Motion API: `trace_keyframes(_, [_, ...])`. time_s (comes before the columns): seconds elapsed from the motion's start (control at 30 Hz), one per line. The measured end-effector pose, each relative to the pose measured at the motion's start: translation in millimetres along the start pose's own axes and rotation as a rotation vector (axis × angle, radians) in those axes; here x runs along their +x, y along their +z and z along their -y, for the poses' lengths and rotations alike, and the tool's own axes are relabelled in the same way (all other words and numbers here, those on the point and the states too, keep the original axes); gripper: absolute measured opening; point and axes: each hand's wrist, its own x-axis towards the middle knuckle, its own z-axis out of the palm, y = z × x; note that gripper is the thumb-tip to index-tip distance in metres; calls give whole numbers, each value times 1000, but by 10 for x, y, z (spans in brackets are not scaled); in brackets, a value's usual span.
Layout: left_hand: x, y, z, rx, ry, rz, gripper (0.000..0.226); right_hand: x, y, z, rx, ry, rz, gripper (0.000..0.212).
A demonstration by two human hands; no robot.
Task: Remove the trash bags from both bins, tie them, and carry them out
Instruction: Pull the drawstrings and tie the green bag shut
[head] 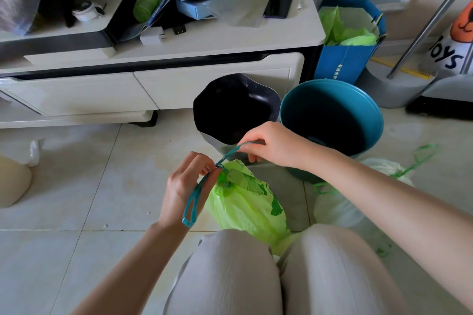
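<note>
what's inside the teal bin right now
The teal bin shows only its bare dark interior, with no bag lining it. The right hand and forearm cover part of its near rim, so that edge cannot be checked.

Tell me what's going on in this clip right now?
A crouching person is tying a green trash bag on the floor. The left hand and right hand each pinch a teal drawstring loop at its gathered neck. The black bin and teal bin stand unlined; a white trash bag sits alongside.

White bag (340,202) — half hidden behind the forearm.
</note>
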Motion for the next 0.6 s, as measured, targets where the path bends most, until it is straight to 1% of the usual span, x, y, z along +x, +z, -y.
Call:
trace_keyframes(0.1, [-48, -1, 53, -15, -49, -1, 13, -18, -34, -43, 61, 23, -9, 20])
trace_keyframes(0.17, [-91, 3, 100, -33, -100, -20, 15, -38, -46, -66, 188, 69, -50, 19])
trace_keyframes(0.23, [-145, 1, 139, -66, -176, -28, 14, -53, -55, -124, 320, 165, -121, 19])
trace_keyframes(0.27, [-182, -8, 157, -89, -227, -12, 13, -59, -52, -171, 398, 235, -169, 20])
trace_keyframes(0.33, [-263, -46, 162, -142, -351, 51, 12, -70, -35, -273, 648, 393, -252, 22])
trace_keyframes(0.4, [-323, -91, 131, -255, -499, 98, 13, -92, -28, -361, 916, 525, -286, 21])
trace_keyframes(0.43, [-337, -110, 113, -328, -593, 94, 16, -115, -34, -399, 999, 578, -290, 20])
trace_keyframes(0.5, [-367, -136, 113, -412, -761, 36, 21, -177, -54, -470, 1086, 661, -298, 19])
trace_keyframes(0.6, [-444, -189, 169, -487, -905, -12, 13, -262, -93, -558, 1210, 729, -325, 18])
